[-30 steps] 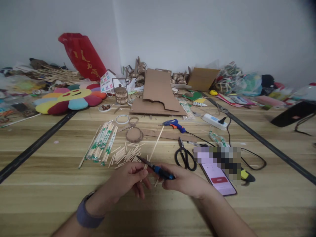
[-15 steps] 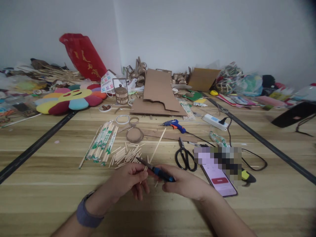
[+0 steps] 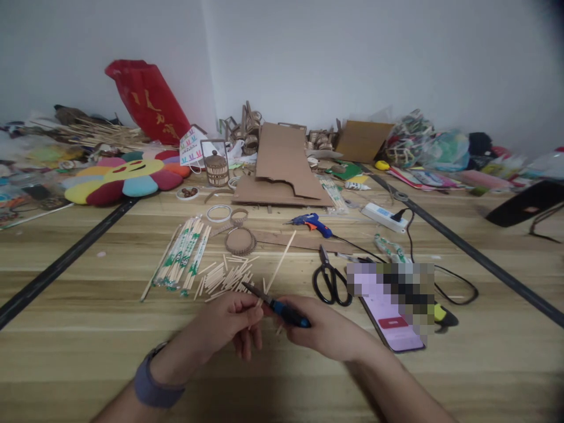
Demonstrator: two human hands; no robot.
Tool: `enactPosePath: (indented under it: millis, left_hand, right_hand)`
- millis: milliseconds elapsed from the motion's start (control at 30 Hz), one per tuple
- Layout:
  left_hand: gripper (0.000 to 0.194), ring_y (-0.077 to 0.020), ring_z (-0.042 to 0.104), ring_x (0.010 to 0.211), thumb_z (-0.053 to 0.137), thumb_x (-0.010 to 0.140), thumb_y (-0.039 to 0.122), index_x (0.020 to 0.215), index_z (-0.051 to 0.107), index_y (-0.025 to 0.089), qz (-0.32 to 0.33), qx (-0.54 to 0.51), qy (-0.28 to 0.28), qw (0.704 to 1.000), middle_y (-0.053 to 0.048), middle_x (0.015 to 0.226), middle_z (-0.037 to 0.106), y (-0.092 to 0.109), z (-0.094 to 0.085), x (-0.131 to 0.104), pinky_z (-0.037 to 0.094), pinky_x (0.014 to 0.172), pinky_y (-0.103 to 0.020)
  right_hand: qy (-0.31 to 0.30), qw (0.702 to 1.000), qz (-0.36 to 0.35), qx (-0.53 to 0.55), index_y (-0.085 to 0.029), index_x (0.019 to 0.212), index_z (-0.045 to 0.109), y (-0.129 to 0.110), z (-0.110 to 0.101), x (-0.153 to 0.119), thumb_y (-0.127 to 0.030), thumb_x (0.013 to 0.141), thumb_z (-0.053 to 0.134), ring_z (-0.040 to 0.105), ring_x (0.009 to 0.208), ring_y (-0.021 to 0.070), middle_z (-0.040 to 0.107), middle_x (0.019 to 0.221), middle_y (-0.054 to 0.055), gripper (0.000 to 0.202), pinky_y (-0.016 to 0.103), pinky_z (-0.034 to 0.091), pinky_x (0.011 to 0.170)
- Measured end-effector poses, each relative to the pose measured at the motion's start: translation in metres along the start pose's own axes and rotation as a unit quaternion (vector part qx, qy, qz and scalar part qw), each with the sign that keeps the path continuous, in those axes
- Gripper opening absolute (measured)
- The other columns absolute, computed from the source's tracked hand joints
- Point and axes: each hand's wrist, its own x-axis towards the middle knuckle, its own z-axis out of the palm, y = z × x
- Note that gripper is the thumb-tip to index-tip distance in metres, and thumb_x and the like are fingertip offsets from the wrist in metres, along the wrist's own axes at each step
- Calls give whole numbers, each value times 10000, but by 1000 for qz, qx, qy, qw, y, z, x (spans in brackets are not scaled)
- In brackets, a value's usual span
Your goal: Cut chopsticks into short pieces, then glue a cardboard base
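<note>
Near the front centre, my right hand [image 3: 315,323] is wrapped round the blue-and-black handle of a knife-like tool [image 3: 288,312]. Its dark blade points up and left, across the fingertips of my left hand [image 3: 233,323]. Those fingertips pinch a thin wooden stick [image 3: 281,262], which slants up and right behind the blade. Just beyond my left hand lies a loose pile of short cut sticks [image 3: 227,276]. Farther left are wrapped chopsticks [image 3: 183,252]. A small round cardboard piece with a ribbed edge [image 3: 240,241] rests behind the pile.
Black scissors [image 3: 330,279] and a lit phone [image 3: 390,317] lie to the right. A blue glue gun [image 3: 311,224] sits behind, its cord running to the right near a power strip [image 3: 384,217]. Cardboard sheets [image 3: 282,158] and a flower cushion [image 3: 132,173] are farther back.
My right hand and the tool have shifted very slightly left. The stick is still in my left fingers, with its far end barely moved.
</note>
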Motion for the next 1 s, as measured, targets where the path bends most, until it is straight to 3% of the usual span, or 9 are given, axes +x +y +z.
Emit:
enactPosePath:
  millis: [600,800,1000]
  left_hand:
    - [538,-71,506,365,638,708,671,878,564,165,15,21,18,1000,30,558,629,3,-3,-4,328,350,-161]
    - [541,-71,495,353,596,744,673,901,586,155,29,25,14,999,19,584,633,6,0,-5,339,347,-173]
    - [538,-56,460,332,579,746,660,869,618,138,15,17,5,1000,15,570,620,17,7,-9,299,341,-173]
  right_hand:
    - [75,997,-16,-14,-187,838,587,-3,18,3,-45,617,467,496,719,145,553,757,-26,290,231,356,655]
    - [9,997,-23,73,-179,1046,628,-3,5,2,-99,623,506,528,878,191,613,945,15,448,277,390,785]
    - [-43,975,12,217,-166,995,640,-1,-2,0,-163,626,560,476,823,172,564,874,-7,378,259,359,713]
